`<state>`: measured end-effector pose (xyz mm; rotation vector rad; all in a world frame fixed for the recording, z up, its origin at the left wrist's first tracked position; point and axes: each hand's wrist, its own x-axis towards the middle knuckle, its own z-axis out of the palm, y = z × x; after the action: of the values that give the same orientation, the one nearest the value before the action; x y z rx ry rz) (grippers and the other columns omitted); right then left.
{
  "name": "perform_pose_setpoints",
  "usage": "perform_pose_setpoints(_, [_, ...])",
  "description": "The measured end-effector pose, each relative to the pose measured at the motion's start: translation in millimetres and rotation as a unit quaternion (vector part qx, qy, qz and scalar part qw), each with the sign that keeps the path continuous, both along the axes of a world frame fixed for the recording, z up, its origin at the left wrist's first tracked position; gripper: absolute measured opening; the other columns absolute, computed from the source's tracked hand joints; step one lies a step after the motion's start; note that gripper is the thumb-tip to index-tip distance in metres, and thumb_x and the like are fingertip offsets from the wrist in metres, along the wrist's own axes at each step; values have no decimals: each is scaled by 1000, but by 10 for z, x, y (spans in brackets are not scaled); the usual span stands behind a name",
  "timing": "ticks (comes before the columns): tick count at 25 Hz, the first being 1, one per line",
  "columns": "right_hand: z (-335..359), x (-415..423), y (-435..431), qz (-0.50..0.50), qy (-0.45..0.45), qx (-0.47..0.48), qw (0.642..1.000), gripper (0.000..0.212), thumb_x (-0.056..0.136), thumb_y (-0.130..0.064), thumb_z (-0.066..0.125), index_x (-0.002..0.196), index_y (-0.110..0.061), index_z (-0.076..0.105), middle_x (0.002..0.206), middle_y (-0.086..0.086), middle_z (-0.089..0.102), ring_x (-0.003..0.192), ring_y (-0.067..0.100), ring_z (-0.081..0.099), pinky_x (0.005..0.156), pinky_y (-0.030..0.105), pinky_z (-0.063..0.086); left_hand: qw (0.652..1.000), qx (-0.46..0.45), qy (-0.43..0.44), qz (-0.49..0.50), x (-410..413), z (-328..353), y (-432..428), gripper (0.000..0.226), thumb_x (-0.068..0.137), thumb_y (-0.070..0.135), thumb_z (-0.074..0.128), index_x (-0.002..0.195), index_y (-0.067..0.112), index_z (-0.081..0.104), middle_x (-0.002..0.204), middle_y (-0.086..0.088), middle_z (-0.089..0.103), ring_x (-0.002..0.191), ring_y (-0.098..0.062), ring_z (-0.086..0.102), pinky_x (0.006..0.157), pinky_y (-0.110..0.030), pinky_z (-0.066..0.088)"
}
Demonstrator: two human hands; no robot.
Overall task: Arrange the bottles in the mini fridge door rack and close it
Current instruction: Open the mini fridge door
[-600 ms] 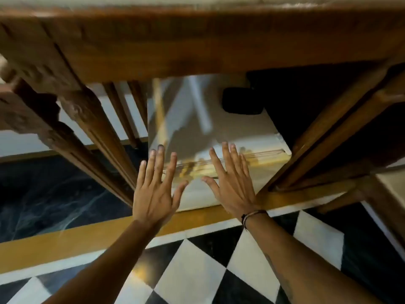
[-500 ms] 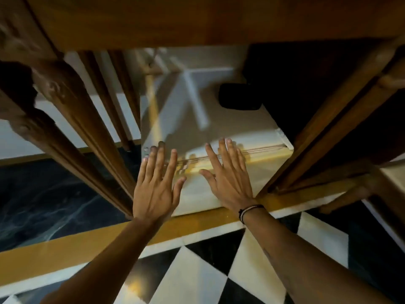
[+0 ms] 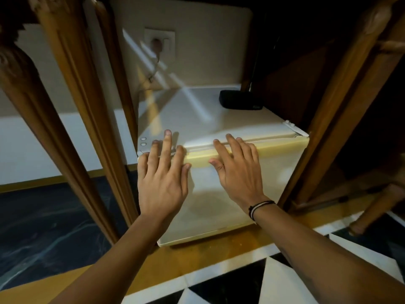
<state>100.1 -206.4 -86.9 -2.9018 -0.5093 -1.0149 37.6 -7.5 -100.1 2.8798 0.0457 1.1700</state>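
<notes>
A small cream mini fridge [image 3: 210, 110] stands under a wooden table, and its door [image 3: 219, 207] faces me and looks shut against the body. My left hand [image 3: 163, 178] lies flat on the door's upper left corner, fingers spread and reaching over the top edge. Flat on the yellowed strip along the door's top edge lies my right hand [image 3: 237, 172], a dark cord bracelet on its wrist. Neither hand holds anything. No bottles or door rack are visible.
Carved wooden table legs [image 3: 72, 110] stand close on the left and a wooden frame [image 3: 341, 102] on the right. A black object [image 3: 240, 99] sits on the fridge top at the back. A wall socket with a plug [image 3: 158, 42] is behind. The floor has black and white tiles.
The view has tilted up and come closer, so the fridge top and the wall socket now show. Both hands stay flat on the door's top, the fingers now over the edge.
</notes>
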Motion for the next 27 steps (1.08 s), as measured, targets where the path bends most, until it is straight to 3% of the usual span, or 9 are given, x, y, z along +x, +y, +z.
perform_pose_setpoints(6, [172, -71, -96, 25, 30, -27, 999, 52, 108, -51, 32, 148, -23, 51, 153, 11, 51, 127, 30, 54, 108, 42, 42, 999, -4, 38, -3, -114, 160, -35, 49, 117, 43, 41, 150, 16, 65, 164, -15, 60, 151, -41, 56, 124, -58, 40])
perform_pose_setpoints(11, [268, -107, -222, 53, 66, -31, 996, 50, 106, -49, 38, 149, -26, 50, 153, 8, 53, 132, 27, 54, 113, 40, 41, 999, -6, 46, -15, -141, 158, 18, 42, 118, 37, 43, 149, 18, 64, 162, -12, 61, 152, -38, 56, 125, -56, 42])
perform_pose_setpoints(14, [280, -224, -290, 58, 61, -13, 996, 48, 106, -49, 36, 143, -26, 59, 141, 1, 63, 127, 24, 58, 110, 37, 41, 999, -10, 34, -20, -315, 132, -24, 50, 116, 43, 43, 153, 17, 65, 162, -11, 64, 146, -37, 62, 118, -55, 47])
perform_pose_setpoints(16, [288, -338, -405, 75, 53, -7, 996, 51, 106, -52, 34, 144, -27, 59, 140, 0, 65, 127, 21, 58, 109, 37, 41, 999, -20, 18, -36, -483, 128, -86, 64, 116, 53, 35, 164, 17, 57, 173, -13, 52, 159, -40, 51, 124, -58, 44])
perform_pose_setpoints(18, [293, -439, -534, 92, 70, -7, 993, 55, 106, -56, 31, 148, -30, 54, 146, 0, 61, 132, 19, 55, 111, 37, 40, 998, -28, -2, -49, -611, 180, -67, 77, 115, 64, 20, 176, 21, 36, 186, -11, 27, 173, -38, 24, 137, -61, 24])
perform_pose_setpoints(20, [324, -502, -630, 95, 91, -23, 991, 61, 104, -63, 26, 150, -32, 51, 150, -2, 58, 133, 17, 53, 112, 37, 39, 997, -56, -14, -58, -678, 275, 15, 82, 112, 71, 14, 180, 26, 19, 190, -8, 5, 177, -33, 4, 141, -62, 6])
perform_pose_setpoints(23, [438, -546, -677, 95, 118, -43, 988, 74, 99, -73, 18, 146, -30, 57, 146, -4, 61, 128, 17, 56, 107, 37, 42, 994, -15, -27, -106, -729, 356, 57, 89, 109, 77, 15, 181, 24, 16, 191, -9, 0, 177, -33, 1, 140, -66, 4])
perform_pose_setpoints(27, [583, -536, -636, 85, 138, -22, 987, 81, 97, -78, 14, 124, -31, 74, 119, -7, 73, 105, 14, 62, 91, 37, 50, 984, 17, -26, -176, -756, 412, 69, 102, 102, 87, 8, 181, 23, 16, 191, -9, 0, 177, -34, 0, 139, -67, -2])
